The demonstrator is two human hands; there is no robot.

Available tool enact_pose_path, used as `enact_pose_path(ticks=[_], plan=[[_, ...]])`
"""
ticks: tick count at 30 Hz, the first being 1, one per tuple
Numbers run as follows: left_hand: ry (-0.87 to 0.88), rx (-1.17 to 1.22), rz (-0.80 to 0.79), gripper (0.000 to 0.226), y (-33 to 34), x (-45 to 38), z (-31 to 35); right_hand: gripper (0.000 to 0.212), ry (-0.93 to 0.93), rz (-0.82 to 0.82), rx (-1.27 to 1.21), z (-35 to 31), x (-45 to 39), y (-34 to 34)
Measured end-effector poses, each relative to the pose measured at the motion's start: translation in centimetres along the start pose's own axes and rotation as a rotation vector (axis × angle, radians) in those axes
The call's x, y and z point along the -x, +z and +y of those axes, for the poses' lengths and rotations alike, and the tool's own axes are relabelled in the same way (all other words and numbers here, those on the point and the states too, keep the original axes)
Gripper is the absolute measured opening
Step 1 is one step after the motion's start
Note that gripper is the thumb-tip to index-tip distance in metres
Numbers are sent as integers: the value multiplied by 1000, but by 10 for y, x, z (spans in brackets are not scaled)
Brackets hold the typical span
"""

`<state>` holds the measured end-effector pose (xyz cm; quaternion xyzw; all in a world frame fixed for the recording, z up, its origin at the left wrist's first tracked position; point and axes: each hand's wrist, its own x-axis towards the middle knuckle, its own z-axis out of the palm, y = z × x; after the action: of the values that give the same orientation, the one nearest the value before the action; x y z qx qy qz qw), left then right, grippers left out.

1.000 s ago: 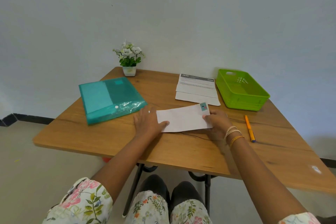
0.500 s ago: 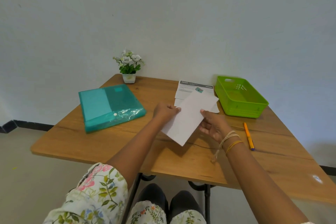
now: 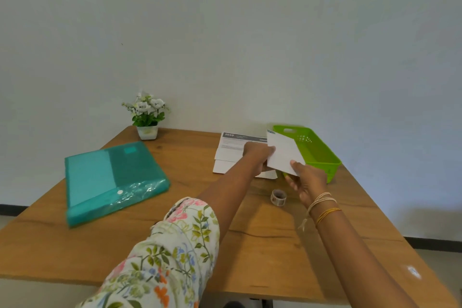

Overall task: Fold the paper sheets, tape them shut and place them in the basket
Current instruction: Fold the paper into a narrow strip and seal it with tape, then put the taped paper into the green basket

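Both hands hold a folded white paper (image 3: 283, 154) in the air, tilted, with a small blue sticker at its top corner. My left hand (image 3: 257, 155) grips its left edge and my right hand (image 3: 306, 179) grips its lower right corner. The paper overlaps the near left rim of the green basket (image 3: 322, 155), which stands at the back right of the table. A small roll of tape (image 3: 278, 197) lies on the table just below my right hand. Several printed sheets (image 3: 231, 151) lie flat behind my left hand.
A teal plastic folder (image 3: 110, 180) lies on the left of the wooden table (image 3: 262, 245). A small potted plant (image 3: 147, 117) stands at the back edge by the wall. My floral sleeve (image 3: 170, 252) fills the lower middle.
The folded paper was lifted off the table, turned, and carried right and back to the basket's rim. The tape roll has come into view. The orange pen is now hidden by my right arm.
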<state>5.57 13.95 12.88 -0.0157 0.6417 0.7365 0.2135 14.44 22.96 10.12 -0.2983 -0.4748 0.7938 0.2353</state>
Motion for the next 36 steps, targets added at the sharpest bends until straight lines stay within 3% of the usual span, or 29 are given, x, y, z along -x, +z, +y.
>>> enact_pose_path(ticks=[2, 6, 12, 14, 16, 20, 29, 33, 36], plan=[[5, -23, -88, 13, 12, -2, 0, 17, -39, 36, 26, -11, -16, -6], [-12, -56, -246, 42, 28, -8, -3, 15, -101, 69, 136, -32, -53, -17], [23, -242, -311, 41, 38, -21, -12, 18, -193, 119, 594, -53, -99, -23], [47, -329, -305, 39, 41, -25, -18, 26, -267, 156, 813, -55, -109, -23], [67, -376, -292, 38, 42, -30, -22, 22, -335, 211, 1009, -56, -114, -23], [128, -429, -282, 38, 42, -36, -27, 16, -363, 209, 1114, -48, -124, -21], [447, -730, -123, 35, 21, -42, -46, 42, -321, 238, 1476, -19, -122, -24], [485, -763, -114, 32, -1, -33, -50, 41, -513, 308, 1512, -3, -98, -15], [505, -779, -81, 31, -25, -23, -51, 38, -720, 264, 1503, 16, -70, 3]])
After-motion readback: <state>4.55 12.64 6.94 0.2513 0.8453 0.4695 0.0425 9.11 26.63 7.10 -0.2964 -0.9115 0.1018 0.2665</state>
